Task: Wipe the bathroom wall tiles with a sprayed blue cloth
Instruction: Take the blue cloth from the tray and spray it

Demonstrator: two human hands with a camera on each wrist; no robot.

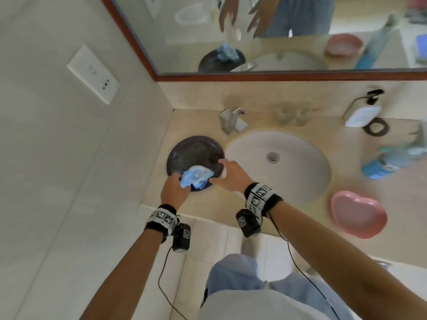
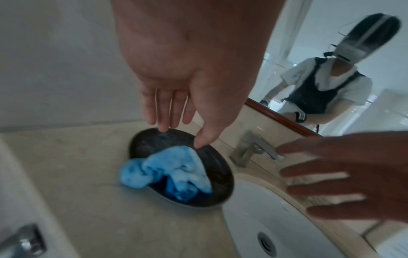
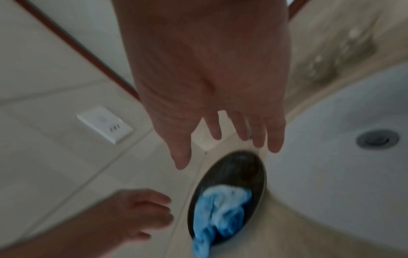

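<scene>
A crumpled blue cloth (image 1: 196, 179) (image 2: 176, 172) (image 3: 220, 210) lies on the near rim of a dark round plate (image 1: 193, 150) (image 2: 152, 141) (image 3: 238, 167), hanging partly over its edge onto the counter. My left hand (image 1: 178, 180) (image 2: 183, 136) hovers over the cloth's left side with straight fingers, its thumb tip touching the cloth's top corner. My right hand (image 1: 218, 172) (image 3: 212, 153) is spread just right of the cloth, holding nothing. A blue spray bottle (image 1: 388, 162) stands blurred at the far right. Pale wall tiles (image 1: 57, 158) fill the left.
A white sink (image 1: 300, 172) with a chrome tap (image 1: 232, 121) lies right of the plate. A pink bowl (image 1: 358, 213), a soap dispenser (image 1: 362, 114) and clear glasses (image 1: 291, 114) stand on the beige counter. The tiled wall carries a white socket (image 1: 93, 73); a framed mirror (image 1: 277, 31) hangs behind.
</scene>
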